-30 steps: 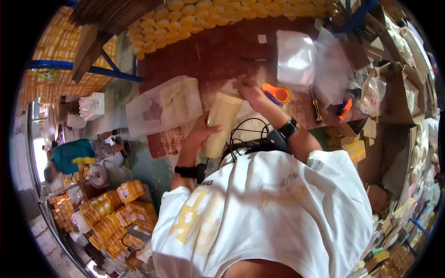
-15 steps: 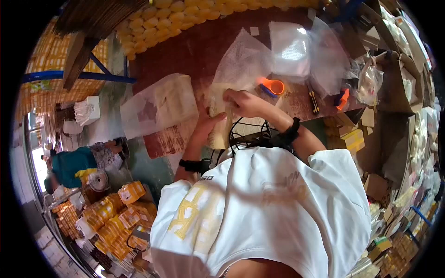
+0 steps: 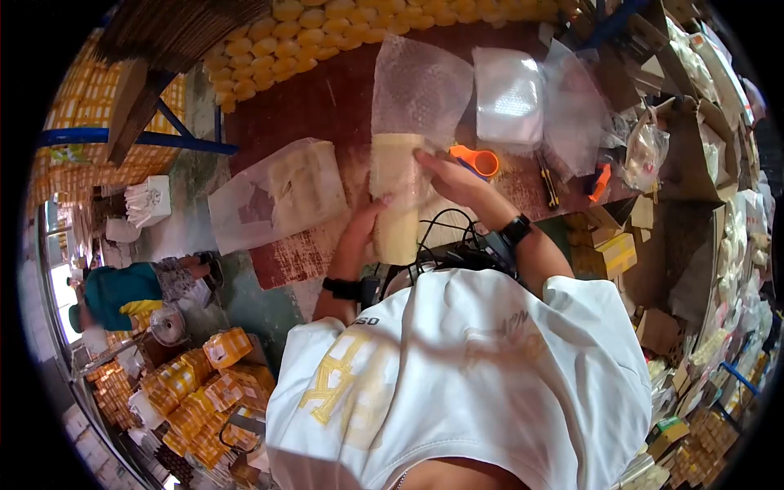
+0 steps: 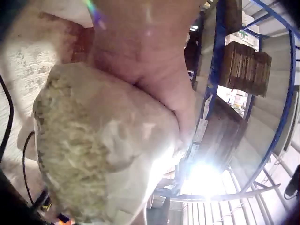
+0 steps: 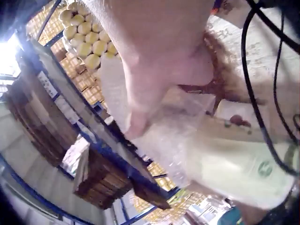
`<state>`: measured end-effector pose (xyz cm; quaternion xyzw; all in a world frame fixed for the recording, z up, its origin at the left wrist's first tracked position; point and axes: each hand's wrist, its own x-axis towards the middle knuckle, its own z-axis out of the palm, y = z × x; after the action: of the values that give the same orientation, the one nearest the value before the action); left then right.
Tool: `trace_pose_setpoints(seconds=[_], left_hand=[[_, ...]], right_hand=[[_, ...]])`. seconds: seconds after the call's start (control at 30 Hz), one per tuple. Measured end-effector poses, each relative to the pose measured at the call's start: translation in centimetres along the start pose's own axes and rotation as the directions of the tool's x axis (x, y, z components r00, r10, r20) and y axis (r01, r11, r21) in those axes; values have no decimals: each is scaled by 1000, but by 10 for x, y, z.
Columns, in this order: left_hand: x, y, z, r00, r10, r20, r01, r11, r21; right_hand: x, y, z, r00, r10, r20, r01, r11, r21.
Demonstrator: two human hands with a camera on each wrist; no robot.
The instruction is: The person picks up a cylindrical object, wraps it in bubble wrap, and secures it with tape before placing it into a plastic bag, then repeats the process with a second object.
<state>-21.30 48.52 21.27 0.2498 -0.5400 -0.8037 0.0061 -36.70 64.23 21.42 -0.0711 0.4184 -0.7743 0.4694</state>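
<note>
A long, pale yellow bundle [image 3: 399, 233] in clear plastic lies between my hands, pointing away from me. Its near end shows many packed stick ends [image 4: 70, 140] in the left wrist view; a green mark is on its side in the right wrist view. Over its far end lies the mouth of a bubble-wrap bag [image 3: 420, 86], whose rest spreads flat on the table. My left hand [image 3: 358, 229] grips the bundle's left side. My right hand [image 3: 459, 180] pinches the bag's edge on the right, thumb [image 5: 138, 123] against the film.
Left on the worn red table [image 3: 302, 102] lies another bagged bundle [image 3: 306, 188]. To the right are an orange ring-shaped tool [image 3: 478, 162], a yellow-black cutter [image 3: 549, 186] and stacked clear bags [image 3: 508, 94]. Black cables [image 3: 445, 233] hang before my body. A person [image 3: 122, 294] is at far left.
The bubble-wrap bag has been drawn over the bundle's far end and now lies straight beyond it. My right hand has moved from the bag's middle to its right edge.
</note>
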Motion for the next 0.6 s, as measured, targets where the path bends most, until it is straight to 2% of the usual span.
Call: trace_pose_setpoints(seconds=[0.1,0.17,0.27,0.3,0.33,0.4,0.43,0.47,0.53,0.6], left_hand=[[-3,22,14,982,-190,8,190,974,-121],[2,20,17,937,-340,-76,306,909,-282],[4,8,-7,944,-318,88,327,866,-378],[9,-13,-37,920,-368,132,390,845,-365],[12,-22,-59,892,-416,175,452,821,-348],[6,-36,-83,929,-266,257,333,904,-268],[20,-62,-97,932,-198,305,306,881,-360],[33,-76,-97,950,-177,259,271,879,-392],[42,-74,-73,972,-208,112,236,884,-403],[35,-56,-50,967,-249,53,250,888,-387]], right_hand=[[28,10,-10,974,208,84,-222,951,216],[44,22,-11,958,261,115,-283,925,253],[53,39,-10,913,392,115,-407,849,338],[56,42,-13,891,441,108,-448,815,367],[60,54,-22,887,448,116,-462,841,283],[72,73,-43,877,461,133,-475,874,103],[69,72,-49,896,371,244,-286,903,-321],[67,66,-55,865,321,386,9,759,-651],[64,76,-60,769,325,550,339,523,-782],[68,103,-68,735,313,602,338,600,-725]])
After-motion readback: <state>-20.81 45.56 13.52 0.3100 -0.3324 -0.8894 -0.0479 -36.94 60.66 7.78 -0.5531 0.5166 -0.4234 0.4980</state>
